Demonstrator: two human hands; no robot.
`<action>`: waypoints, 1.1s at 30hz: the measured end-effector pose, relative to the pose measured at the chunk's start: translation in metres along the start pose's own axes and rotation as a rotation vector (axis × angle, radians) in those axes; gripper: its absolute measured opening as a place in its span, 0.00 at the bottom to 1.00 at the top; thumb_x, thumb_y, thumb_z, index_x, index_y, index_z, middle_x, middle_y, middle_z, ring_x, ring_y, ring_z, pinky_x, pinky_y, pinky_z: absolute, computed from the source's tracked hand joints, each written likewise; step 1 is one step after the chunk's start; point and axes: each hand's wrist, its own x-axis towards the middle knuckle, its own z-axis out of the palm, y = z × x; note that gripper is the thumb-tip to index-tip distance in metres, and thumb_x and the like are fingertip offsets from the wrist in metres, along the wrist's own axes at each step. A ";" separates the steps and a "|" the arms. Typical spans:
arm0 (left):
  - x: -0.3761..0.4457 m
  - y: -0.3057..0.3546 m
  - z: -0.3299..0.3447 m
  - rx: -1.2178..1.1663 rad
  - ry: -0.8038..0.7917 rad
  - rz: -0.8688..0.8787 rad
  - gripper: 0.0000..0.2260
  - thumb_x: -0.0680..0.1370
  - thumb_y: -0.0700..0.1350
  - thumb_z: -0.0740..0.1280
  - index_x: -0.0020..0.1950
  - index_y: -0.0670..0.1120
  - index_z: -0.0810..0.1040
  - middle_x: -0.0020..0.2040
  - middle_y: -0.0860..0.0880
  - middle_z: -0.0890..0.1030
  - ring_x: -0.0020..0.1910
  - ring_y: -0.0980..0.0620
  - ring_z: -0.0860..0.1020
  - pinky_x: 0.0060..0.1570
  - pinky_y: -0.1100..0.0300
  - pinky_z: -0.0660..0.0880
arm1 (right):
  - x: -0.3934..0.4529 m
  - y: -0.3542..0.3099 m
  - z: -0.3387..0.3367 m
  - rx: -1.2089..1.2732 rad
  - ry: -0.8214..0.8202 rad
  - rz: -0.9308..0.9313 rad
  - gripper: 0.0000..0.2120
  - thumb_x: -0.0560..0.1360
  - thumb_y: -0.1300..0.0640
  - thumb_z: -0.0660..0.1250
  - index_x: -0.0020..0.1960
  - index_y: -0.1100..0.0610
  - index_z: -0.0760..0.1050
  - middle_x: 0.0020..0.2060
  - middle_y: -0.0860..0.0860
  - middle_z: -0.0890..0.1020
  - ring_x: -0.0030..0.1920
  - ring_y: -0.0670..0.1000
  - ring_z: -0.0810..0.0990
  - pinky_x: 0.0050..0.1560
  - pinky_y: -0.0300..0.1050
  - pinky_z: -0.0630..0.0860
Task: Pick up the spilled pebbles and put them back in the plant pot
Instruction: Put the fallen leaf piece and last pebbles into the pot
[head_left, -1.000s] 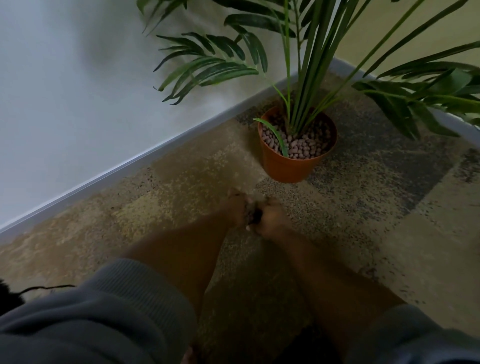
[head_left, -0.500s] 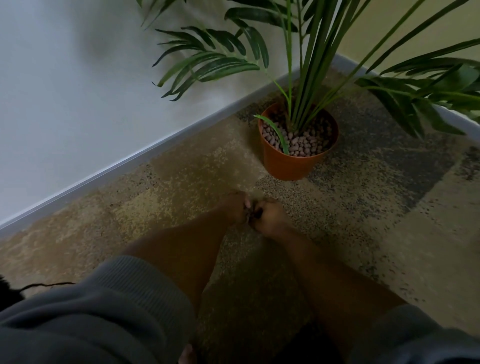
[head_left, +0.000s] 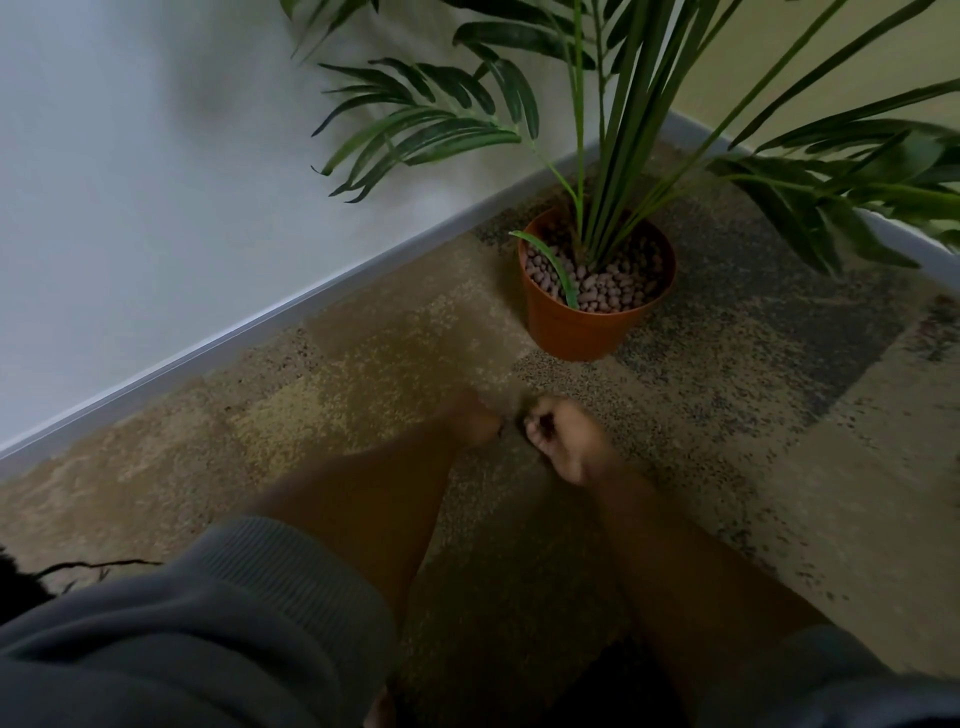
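Observation:
An orange plant pot (head_left: 571, 332) stands on the carpet near the corner, filled with brownish pebbles (head_left: 605, 288) around a tall green palm (head_left: 618, 145). Both of my hands are low on the carpet a short way in front of the pot. My right hand (head_left: 566, 444) has its fingers curled in around a few small dark pebbles. My left hand (head_left: 475, 423) sits just left of it with its back towards me and its fingers tucked under, so what it holds is hidden. A narrow gap separates the two hands.
A white wall with a grey skirting board (head_left: 260, 327) runs diagonally on the left, and a second wall closes the corner behind the pot. Palm fronds (head_left: 841, 187) hang over the right side. The carpet (head_left: 779, 467) is mottled beige and grey. A dark thin cord (head_left: 98, 564) lies at the far left.
My hands were pressed together around a small heap of pebbles. They have since parted slightly, the right hand drawing to the right with its fingers curled.

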 end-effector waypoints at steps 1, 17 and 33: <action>-0.003 0.001 -0.001 -0.022 -0.040 -0.033 0.10 0.81 0.39 0.59 0.51 0.40 0.79 0.50 0.44 0.79 0.54 0.46 0.76 0.53 0.60 0.72 | -0.001 -0.001 -0.002 0.111 -0.023 0.037 0.09 0.74 0.70 0.55 0.41 0.58 0.66 0.35 0.54 0.69 0.33 0.48 0.67 0.35 0.39 0.69; -0.020 0.037 -0.012 -1.288 0.055 -0.413 0.15 0.83 0.42 0.54 0.38 0.43 0.71 0.32 0.49 0.71 0.30 0.57 0.69 0.23 0.70 0.68 | -0.008 -0.030 0.010 0.213 -0.015 0.118 0.03 0.78 0.68 0.62 0.49 0.65 0.75 0.41 0.56 0.77 0.39 0.47 0.77 0.35 0.34 0.80; -0.013 0.163 -0.072 -1.616 0.067 -0.055 0.20 0.84 0.43 0.50 0.72 0.38 0.68 0.57 0.39 0.78 0.48 0.52 0.77 0.57 0.60 0.76 | -0.027 -0.152 0.013 0.748 0.009 -0.296 0.23 0.82 0.60 0.50 0.76 0.63 0.59 0.70 0.61 0.67 0.68 0.64 0.70 0.57 0.54 0.79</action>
